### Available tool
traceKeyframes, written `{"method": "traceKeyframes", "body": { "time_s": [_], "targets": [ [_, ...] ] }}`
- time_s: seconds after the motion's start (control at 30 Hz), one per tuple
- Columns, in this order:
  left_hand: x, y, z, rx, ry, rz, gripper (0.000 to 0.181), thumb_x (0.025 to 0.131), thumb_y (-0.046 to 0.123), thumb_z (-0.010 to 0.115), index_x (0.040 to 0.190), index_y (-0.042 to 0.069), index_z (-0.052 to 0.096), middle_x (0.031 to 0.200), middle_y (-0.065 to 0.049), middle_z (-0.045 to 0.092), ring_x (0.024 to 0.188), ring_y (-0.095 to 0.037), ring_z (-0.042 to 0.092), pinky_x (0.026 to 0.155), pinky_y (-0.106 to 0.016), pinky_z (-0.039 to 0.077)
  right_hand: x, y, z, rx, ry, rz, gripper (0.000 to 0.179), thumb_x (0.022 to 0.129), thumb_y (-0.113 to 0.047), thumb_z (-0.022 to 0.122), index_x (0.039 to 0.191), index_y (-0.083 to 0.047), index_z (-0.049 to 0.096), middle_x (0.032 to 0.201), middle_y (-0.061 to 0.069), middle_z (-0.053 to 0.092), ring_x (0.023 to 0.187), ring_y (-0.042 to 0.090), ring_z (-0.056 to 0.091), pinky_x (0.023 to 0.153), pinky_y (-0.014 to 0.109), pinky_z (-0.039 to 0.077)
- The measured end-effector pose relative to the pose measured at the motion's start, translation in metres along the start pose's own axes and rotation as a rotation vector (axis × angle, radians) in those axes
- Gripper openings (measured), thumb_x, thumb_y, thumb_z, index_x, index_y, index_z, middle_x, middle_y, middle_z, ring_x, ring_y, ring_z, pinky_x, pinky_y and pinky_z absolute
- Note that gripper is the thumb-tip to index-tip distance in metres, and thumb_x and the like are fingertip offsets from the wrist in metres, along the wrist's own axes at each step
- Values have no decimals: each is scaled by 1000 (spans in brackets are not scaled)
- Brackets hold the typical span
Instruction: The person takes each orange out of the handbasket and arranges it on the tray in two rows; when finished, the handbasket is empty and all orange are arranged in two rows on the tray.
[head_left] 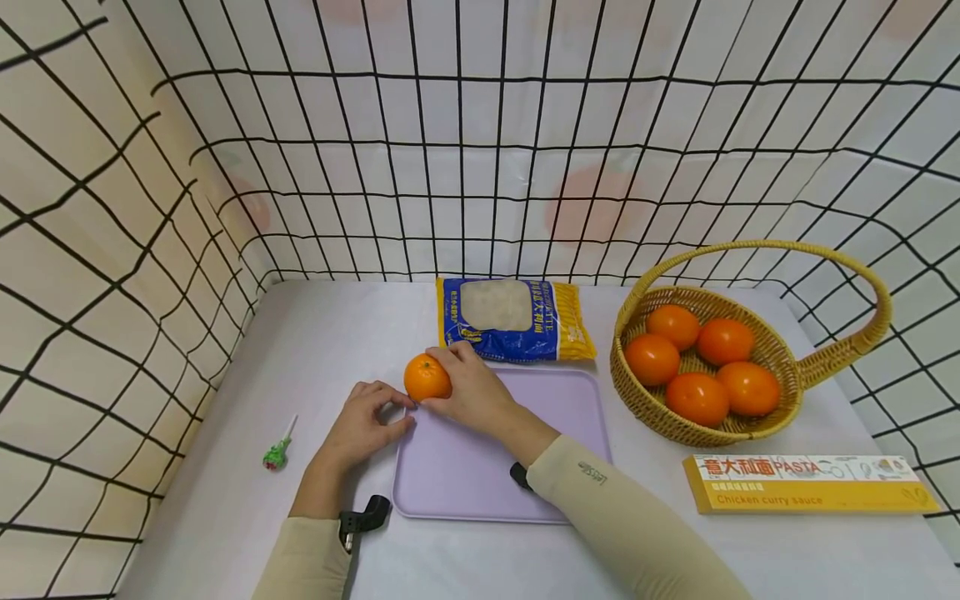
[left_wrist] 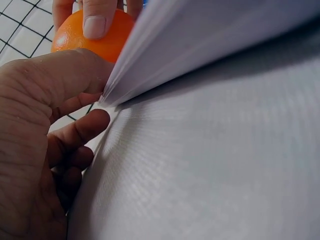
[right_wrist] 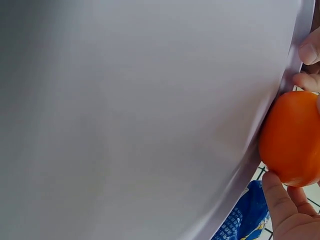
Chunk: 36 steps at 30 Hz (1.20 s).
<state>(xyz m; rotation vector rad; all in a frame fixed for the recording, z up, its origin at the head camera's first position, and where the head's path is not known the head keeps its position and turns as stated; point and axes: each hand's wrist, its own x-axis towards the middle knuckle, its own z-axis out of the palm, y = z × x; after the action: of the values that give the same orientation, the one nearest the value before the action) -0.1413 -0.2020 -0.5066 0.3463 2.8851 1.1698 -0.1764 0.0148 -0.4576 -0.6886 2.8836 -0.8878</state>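
My right hand [head_left: 474,392] grips an orange [head_left: 427,377] at the far left corner of a lilac tray [head_left: 480,483]. In the right wrist view the orange [right_wrist: 291,137] lies against the outer side of the tray's rim [right_wrist: 252,157]. My left hand [head_left: 362,427] is at the tray's left edge, just nearer than the orange, thumb and forefinger apart. In the left wrist view the left hand's thumb [left_wrist: 82,70] touches the tray's edge; its other fingers bend loosely and hold nothing that shows.
A blue and yellow pasta bag [head_left: 510,321] lies behind the tray. To the right stand a wicker basket [head_left: 637,408] of several orange-red fruits and a long pasta box [head_left: 810,485]. A green-wrapped lollipop [head_left: 276,455] lies at left. Black wire mesh [head_left: 461,200] encloses the back and sides.
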Motion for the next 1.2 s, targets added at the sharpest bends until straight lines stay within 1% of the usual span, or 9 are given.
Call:
{"method": "traceKeyframes", "body": {
  "time_s": [0.3,0.5,0.67,0.93,1.1,1.2],
  "targets": [
    [0,2,-1,-17,-2,2,20,82,19,82,100,23,75,92,7,66,103,-18,49,92,-41,42,2,-2,1,-4,21,-12,77,79,-38,88,145,-18,53,132,13,53,115,28,63,102,45,53],
    [-1,2,0,-20,-12,-20,20,82,20,83,100,24,75,92,9,65,103,-17,48,90,-40,41,3,-1,3,5,15,-3,78,79,-37,88,146,-19,52,134,14,53,117,29,62,103,46,53],
    [-1,1,0,-21,-10,-16,20,82,19,83,99,23,74,92,8,65,102,-17,47,90,-39,40,1,-1,2,0,11,4,80,79,-39,88,147,-20,50,136,13,52,120,29,61,104,45,52],
    [0,2,-1,-15,-15,-14,20,83,20,82,100,23,73,92,8,64,104,-17,47,91,-40,40,-4,-4,-10,-3,1,47,82,80,-46,86,149,-22,49,142,9,50,127,29,57,105,49,51],
    [-1,3,-1,-9,-17,-20,19,83,20,82,99,22,73,90,8,63,102,-18,47,89,-39,40,-7,-3,-18,-18,16,30,84,80,-51,84,150,-22,48,139,6,52,124,25,58,104,46,52],
    [-1,3,-1,-11,-23,-27,19,83,20,82,99,22,72,89,8,62,103,-18,46,89,-39,40,-12,-3,-23,-27,21,34,84,80,-53,83,150,-23,48,140,5,52,124,25,58,104,46,52]
  ]
}}
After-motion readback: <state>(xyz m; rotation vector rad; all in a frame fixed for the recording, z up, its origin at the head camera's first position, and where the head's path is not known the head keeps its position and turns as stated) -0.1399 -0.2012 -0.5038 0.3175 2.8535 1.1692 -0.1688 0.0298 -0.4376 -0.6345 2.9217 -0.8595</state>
